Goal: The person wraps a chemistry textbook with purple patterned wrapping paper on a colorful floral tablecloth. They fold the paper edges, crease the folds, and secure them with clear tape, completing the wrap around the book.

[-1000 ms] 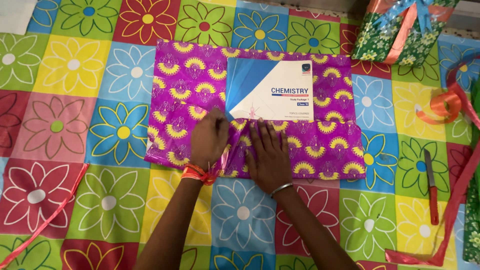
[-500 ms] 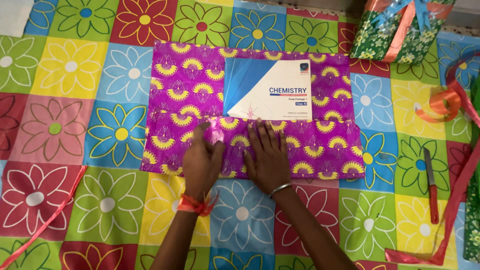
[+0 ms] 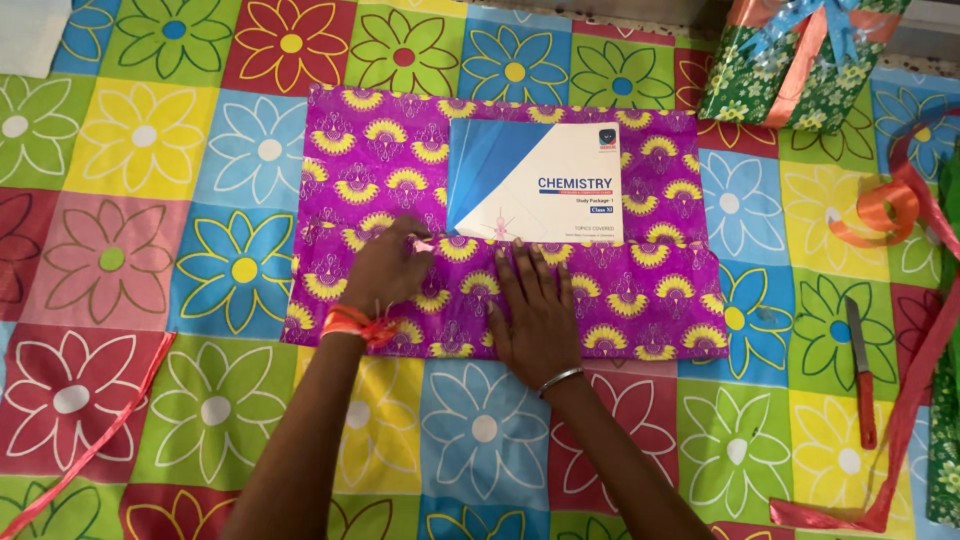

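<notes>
1. Wrapping paper, purple with yellow motifs, lies spread on the flowered cloth, its near edge folded up over the book.
2. Right hand lies flat and released, pinning the fold.
3. Left hand pinches the fold's edge, keeping it taut.
4. Knife and ribbon wait at the right.

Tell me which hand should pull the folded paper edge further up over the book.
Left, probably. The left hand already pinches the folded edge of the purple wrapping paper beside the book, while the right hand lies flat, pinning the fold down.
</notes>
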